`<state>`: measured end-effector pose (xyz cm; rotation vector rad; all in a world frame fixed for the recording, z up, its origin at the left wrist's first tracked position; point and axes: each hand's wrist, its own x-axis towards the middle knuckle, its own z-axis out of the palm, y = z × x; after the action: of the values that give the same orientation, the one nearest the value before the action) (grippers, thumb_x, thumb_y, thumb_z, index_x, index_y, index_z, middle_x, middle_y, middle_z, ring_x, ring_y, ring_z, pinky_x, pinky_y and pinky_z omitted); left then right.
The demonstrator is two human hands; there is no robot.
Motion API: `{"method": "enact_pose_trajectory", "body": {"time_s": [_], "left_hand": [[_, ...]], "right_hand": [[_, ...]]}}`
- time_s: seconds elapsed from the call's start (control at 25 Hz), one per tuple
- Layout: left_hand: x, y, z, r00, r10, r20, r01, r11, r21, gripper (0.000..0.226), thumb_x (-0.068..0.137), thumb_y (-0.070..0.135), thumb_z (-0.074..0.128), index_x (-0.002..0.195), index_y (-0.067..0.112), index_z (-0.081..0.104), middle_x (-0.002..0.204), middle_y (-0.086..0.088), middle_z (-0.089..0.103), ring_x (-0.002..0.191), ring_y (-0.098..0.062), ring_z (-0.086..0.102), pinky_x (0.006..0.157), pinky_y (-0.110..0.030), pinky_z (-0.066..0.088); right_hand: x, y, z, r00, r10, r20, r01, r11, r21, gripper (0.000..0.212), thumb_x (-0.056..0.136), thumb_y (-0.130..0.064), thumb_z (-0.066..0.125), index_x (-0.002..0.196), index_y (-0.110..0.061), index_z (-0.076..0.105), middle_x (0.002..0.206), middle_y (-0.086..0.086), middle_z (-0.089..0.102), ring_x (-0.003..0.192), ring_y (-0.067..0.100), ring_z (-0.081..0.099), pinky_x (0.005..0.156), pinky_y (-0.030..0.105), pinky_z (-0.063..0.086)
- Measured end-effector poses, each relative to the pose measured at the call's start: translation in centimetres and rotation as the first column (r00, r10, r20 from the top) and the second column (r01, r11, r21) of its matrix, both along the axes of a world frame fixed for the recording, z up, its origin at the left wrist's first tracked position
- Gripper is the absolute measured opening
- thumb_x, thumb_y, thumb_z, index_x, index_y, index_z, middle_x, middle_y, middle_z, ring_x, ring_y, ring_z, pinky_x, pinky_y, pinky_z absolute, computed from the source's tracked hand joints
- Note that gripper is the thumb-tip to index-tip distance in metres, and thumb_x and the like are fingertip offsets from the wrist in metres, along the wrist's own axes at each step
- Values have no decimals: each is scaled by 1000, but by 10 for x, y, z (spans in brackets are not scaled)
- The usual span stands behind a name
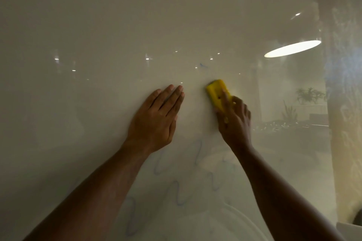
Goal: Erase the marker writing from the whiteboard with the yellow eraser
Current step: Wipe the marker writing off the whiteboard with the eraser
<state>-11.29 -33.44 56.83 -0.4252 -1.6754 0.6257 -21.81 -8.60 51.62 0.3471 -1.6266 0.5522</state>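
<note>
A person's right hand presses a yellow eraser against a glossy whiteboard, just right of centre frame. The eraser is a bright yellow oblong block with rounded corners, tilted so its upper end leans toward the upper left; a small dark spot shows on its face, and its edges are slightly blurred. The fingers of the right hand are clamped on the eraser's lower end, one finger laid along its back.

The left hand lies flat on the board just left of the eraser, palm down, its fingers straight and close together, holding nothing; a narrow strip of bare board separates the two hands.

Faint blue marker writing runs in wavy loops across the lower centre of the frame, between and below the forearms, pale and smeared. A small darker blue mark sits above the eraser, near mid-frame. Ceiling lights reflect in the board, the largest a bright oval glare at the right, with reflected potted plants below it.
</note>
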Motion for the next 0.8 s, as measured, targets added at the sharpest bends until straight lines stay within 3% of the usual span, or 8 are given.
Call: {"method": "enact_pose_trajectory", "body": {"time_s": [0.12,0.24,0.32,0.44,0.48,0.56,0.64,0.8], "left_hand": [[0,0,0,1000,12,1,-12,1000,2,64,106,27,32,166,6,26,175,-10,20,162,-28,20,131,-47,20],[-1,0,-1,1000,20,-9,-20,1000,1,66,105,27,33,167,6,24,175,-10,19,163,-28,19,131,-47,21],[-1,1,-1,1000,16,-14,-16,1000,-2,65,104,26,32,166,5,26,175,-11,20,162,-29,21,130,-48,22],[-1,0,-1,1000,24,-9,-24,1000,-1,65,104,26,31,166,6,26,175,-11,21,162,-30,22,130,-48,23],[-2,0,-1,1000,27,-9,-27,1000,0,65,104,26,31,166,5,26,175,-11,21,162,-30,22,130,-48,23],[-2,1,-1,1000,22,-8,-22,1000,0,65,104,26,31,166,5,26,174,-12,22,162,-30,22,130,-48,23],[-1,0,0,1000,21,-9,-21,1000,-4,65,105,27,31,166,5,26,175,-12,22,162,-30,22,130,-48,23],[-1,-2,0,1000,14,-6,-14,1000,-13,63,106,27,30,166,6,27,174,-11,22,161,-29,23,130,-48,23]], "right_hand": [[-4,-6,-40,989,42,138,26,890,-455,68,100,-47,38,159,-15,37,121,27,55,105,46,54,91,51,46],[4,-13,-90,994,37,-103,-30,997,70,56,104,-33,46,155,-12,40,126,27,54,102,42,52,85,45,44],[1,8,-94,996,15,-88,1,983,184,53,105,-34,46,155,-17,40,131,24,53,103,42,54,86,44,43],[-1,7,-75,968,53,245,69,883,-464,60,101,-37,49,158,-19,39,123,24,55,104,45,55,89,50,45],[4,-3,-71,974,33,223,77,883,-463,60,101,-36,49,157,-17,41,121,25,55,102,45,55,87,50,46],[12,-24,-86,999,24,-39,-26,999,-40,54,103,-32,48,154,-13,45,124,23,53,101,42,54,82,47,46],[12,-19,-102,979,115,-168,-67,960,271,51,105,-29,50,155,-17,42,131,22,51,106,42,54,87,46,46],[17,-35,-104,994,81,75,-37,886,-462,56,104,-34,48,156,-16,40,125,23,54,107,43,55,89,49,47]]}}
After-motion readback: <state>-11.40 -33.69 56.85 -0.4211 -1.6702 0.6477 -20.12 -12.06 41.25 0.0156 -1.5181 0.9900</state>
